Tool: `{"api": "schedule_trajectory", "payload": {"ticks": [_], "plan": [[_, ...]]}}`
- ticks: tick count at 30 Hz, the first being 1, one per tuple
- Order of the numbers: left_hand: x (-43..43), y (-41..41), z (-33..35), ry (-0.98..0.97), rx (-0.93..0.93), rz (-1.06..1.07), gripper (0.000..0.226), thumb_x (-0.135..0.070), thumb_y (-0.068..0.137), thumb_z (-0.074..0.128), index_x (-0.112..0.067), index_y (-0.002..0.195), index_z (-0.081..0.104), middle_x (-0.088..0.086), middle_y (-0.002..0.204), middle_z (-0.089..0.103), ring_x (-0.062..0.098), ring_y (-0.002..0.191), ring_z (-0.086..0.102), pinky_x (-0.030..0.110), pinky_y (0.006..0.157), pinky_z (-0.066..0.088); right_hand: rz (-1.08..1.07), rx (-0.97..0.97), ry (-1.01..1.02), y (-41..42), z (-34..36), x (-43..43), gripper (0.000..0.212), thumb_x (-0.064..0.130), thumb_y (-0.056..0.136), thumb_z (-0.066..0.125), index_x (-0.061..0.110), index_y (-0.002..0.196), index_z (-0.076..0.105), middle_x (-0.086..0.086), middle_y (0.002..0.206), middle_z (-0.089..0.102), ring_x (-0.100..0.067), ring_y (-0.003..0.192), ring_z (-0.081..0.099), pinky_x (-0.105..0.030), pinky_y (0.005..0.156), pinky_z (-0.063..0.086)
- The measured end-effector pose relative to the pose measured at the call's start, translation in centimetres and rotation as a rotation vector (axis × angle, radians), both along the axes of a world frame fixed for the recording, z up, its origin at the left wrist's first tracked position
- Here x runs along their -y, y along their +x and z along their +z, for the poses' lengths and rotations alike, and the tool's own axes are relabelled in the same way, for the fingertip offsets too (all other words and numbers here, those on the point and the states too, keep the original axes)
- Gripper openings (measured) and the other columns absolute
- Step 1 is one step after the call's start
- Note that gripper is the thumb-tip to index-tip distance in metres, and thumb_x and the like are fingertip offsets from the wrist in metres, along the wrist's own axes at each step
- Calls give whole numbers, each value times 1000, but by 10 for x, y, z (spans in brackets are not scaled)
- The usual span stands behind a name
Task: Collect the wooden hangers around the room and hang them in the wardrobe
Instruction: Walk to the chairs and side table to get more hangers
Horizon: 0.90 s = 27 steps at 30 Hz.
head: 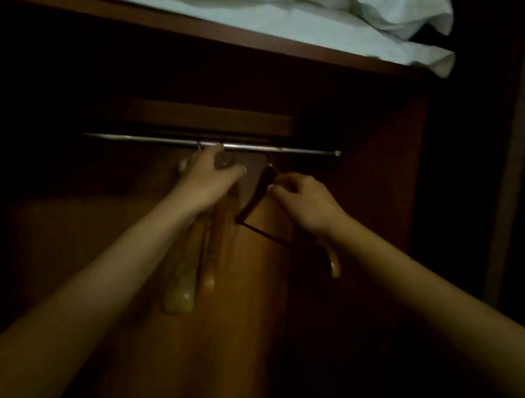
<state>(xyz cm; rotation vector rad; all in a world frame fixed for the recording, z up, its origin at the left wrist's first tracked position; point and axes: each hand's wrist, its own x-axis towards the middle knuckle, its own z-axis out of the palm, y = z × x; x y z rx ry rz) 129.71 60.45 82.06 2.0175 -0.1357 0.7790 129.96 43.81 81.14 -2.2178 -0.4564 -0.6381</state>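
Hangers [189,273] hang from the rail [296,152], left hand [211,175] gripping their tops; at 3 o'clock, right hand [305,202] pinches a dark hanger [252,199].

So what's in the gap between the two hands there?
In the head view, a dark hanger hangs tilted between the left hand, which grips pale hangers, and the right hand, which pinches it; its hook is up by the rod.
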Motion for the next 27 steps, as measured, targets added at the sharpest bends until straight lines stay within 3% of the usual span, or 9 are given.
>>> {"api": "schedule_trajectory", "payload": {"ticks": [3,5,6,10,14,19,23,27], "plan": [[48,-25,-7,194,104,-118,33,-27,91,59,-16,122,61,-1,116,59,12,107,54,19,81,40,-103,38,-86,-24,-15,41,36,32,95,51,15,125,60,-4,117,66,-17,90,67,-24,70,47],[88,-44,-23,338,88,-211,22,-25,94,55,-17,111,65,-3,107,61,8,96,52,17,68,37,-162,0,-100,-39,-36,75,32,30,96,50,16,122,61,-4,112,68,-15,76,69,-22,61,49],[108,-50,-35,396,70,-244,19,-25,95,54,-19,107,66,-5,102,61,7,94,52,16,65,35,-187,-8,-109,-48,-48,94,31,29,96,50,16,121,63,-5,111,69,-15,79,69,-22,62,49],[182,-80,-88,472,27,-354,18,-24,93,55,-19,104,69,-2,100,67,11,92,59,24,75,41,-286,-81,-132,-96,-95,174,32,27,94,52,15,120,65,-9,117,69,-23,106,64,-29,83,48],[276,-128,-141,458,-57,-525,20,-20,90,59,-15,106,69,-1,92,67,16,91,64,25,79,46,-444,-145,-109,-173,-147,268,28,25,93,53,14,114,68,-12,105,71,-26,98,66,-27,72,44],[425,-216,-203,526,-110,-843,20,-22,88,60,-17,106,67,-5,91,65,14,91,63,28,83,49,-741,-276,-63,-305,-213,402,31,27,93,50,19,119,65,-5,111,71,-25,102,65,-35,87,51],[540,-305,-247,596,-141,-1106,19,-24,85,63,-18,102,68,-4,91,69,18,93,67,34,87,53,-1026,-400,-5,-434,-259,488,32,30,95,49,21,121,63,-1,113,71,-24,104,65,-32,85,50],[634,-423,-285,744,-129,-1392,24,-28,89,60,-19,111,65,0,106,69,20,97,64,34,87,52,-1307,-482,65,-571,-292,530,33,28,96,49,15,123,63,-6,116,70,-24,104,66,-35,87,53]]}}
